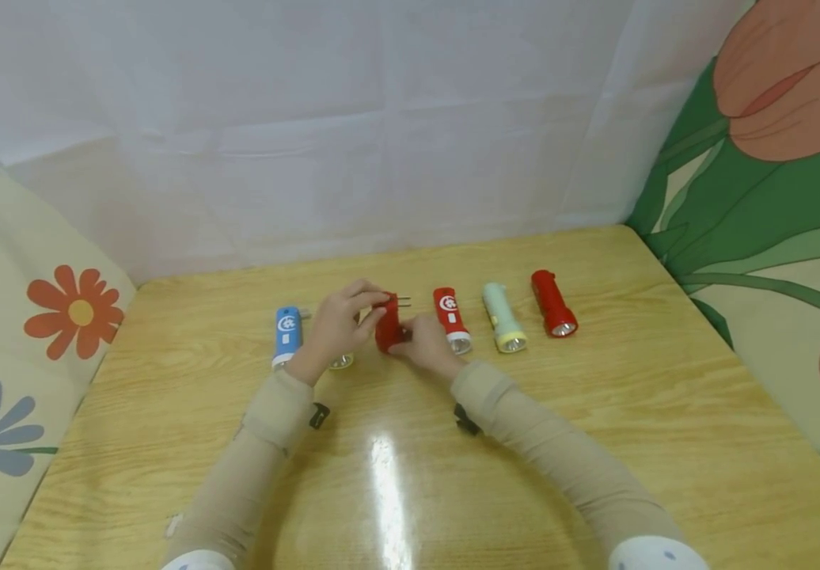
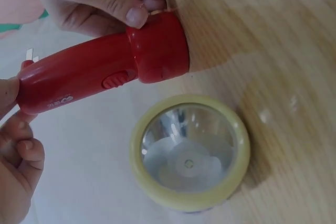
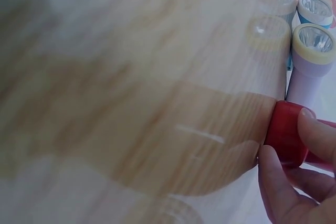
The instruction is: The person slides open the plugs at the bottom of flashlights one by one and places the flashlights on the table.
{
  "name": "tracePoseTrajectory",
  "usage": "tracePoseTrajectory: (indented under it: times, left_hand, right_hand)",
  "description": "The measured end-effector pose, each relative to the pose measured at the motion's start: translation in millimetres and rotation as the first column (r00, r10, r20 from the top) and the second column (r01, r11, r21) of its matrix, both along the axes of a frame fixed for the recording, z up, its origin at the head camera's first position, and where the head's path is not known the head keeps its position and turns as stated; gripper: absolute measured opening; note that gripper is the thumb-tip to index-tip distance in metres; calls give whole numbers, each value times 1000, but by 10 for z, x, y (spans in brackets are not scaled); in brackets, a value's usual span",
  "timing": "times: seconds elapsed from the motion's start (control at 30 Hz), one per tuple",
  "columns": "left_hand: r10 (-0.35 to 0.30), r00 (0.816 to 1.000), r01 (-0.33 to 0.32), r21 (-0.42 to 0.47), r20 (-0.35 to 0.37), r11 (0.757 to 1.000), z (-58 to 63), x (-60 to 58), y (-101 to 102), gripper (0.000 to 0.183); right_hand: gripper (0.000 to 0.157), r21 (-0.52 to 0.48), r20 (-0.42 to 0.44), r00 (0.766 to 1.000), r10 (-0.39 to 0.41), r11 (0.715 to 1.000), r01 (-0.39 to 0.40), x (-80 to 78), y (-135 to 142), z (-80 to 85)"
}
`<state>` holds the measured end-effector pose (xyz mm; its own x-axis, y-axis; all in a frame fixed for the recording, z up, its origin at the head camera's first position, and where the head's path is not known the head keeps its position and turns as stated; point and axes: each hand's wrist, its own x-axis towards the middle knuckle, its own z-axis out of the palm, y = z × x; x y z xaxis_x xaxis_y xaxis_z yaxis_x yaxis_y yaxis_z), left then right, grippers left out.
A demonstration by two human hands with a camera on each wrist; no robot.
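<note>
A red flashlight stands upright on the wooden table, its head down and touching the tabletop. Two metal plug prongs stick out sideways near its upper end. My left hand pinches that upper end between thumb and fingers. Low down, my right hand grips the head of the same flashlight. A ribbed switch shows on the red body in the left wrist view. Just beside my left hand is a lilac flashlight with a pale yellow rim, partly hidden by that hand in the head view.
A blue flashlight lies at the left of the row. To the right are a red-and-white flashlight, a mint green one and a dark red one. A white cloth hangs behind the table.
</note>
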<state>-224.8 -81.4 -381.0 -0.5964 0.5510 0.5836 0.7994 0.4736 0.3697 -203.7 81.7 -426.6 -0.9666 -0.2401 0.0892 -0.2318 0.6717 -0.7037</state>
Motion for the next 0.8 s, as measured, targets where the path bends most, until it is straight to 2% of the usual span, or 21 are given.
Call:
tracePoseTrajectory:
  times: [0.17, 0.3, 0.4, 0.6, 0.73, 0.8]
  left_hand:
    - [55, 990, -59, 25, 129, 998, 1, 15, -14, 22]
    - [76, 961, -102, 85, 265, 991, -10, 18, -27, 25]
    - [70, 942, -124, 144, 329, 982, -12, 26, -34, 24]
    - [57, 924, -161, 250, 378, 955, 1, 33, -34, 23]
    - [74, 917, -171, 219, 392, 961, -8, 30, -34, 22]
    - [94, 920, -174, 182, 380, 968, -11, 36, -27, 22]
  right_hand:
    - [22, -8, 23, 1000, -8, 1000, 8, 5, 1, 15]
    - [24, -12, 52, 999, -10, 1000, 11, 5, 0, 17]
    - [24, -19, 63, 998, -13, 1000, 14, 1, -5, 12]
    - [23, -13, 61, 998, -18, 1000, 19, -2, -5, 8]
    - [24, -10, 81, 997, -21, 1000, 22, 2, -5, 2]
    - [24, -8, 86, 996, -21, 1000, 22, 5, -3, 0]
